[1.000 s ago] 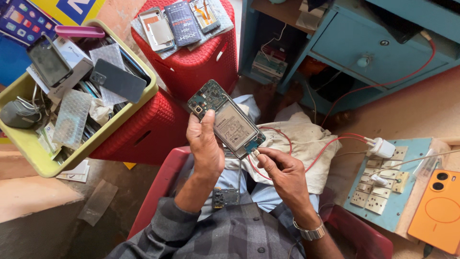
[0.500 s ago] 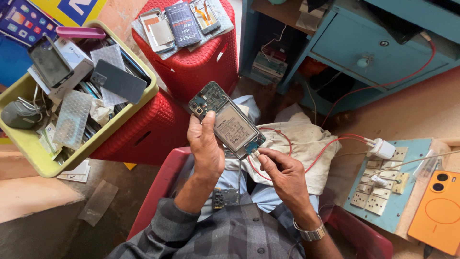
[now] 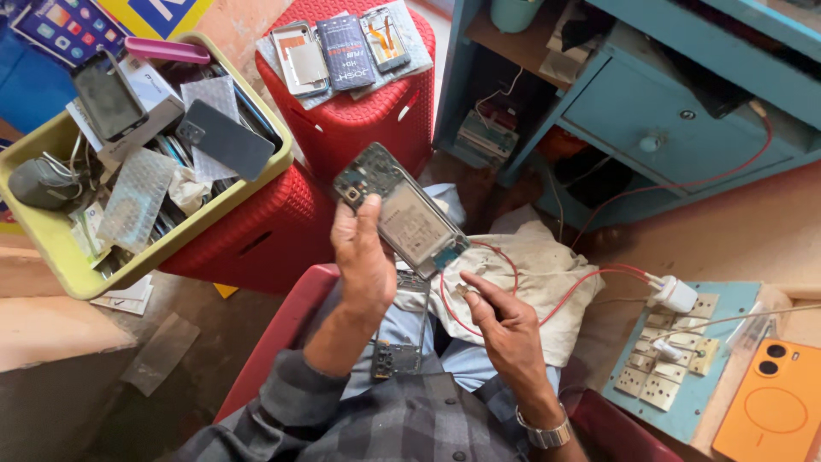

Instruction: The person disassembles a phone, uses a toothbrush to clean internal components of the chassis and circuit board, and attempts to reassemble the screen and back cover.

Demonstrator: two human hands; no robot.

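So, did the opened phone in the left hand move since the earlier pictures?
No. The opened phone stays just below the red stool, as before.

- The opened phone (image 3: 402, 216) in my left hand (image 3: 363, 261) shows a dark green board and a silvery battery.
- My right hand (image 3: 505, 329) pinches a red cable (image 3: 547, 287).
- White cloth (image 3: 530, 282) on my lap.
- My shirt (image 3: 376, 423) is grey plaid.
- Red woven-pattern stools (image 3: 351, 120).
- Yellow-green tray (image 3: 51, 248).
- Orange phone (image 3: 774, 402).
- Blue cabinet (image 3: 650, 111).
- White charger plug (image 3: 676, 293).
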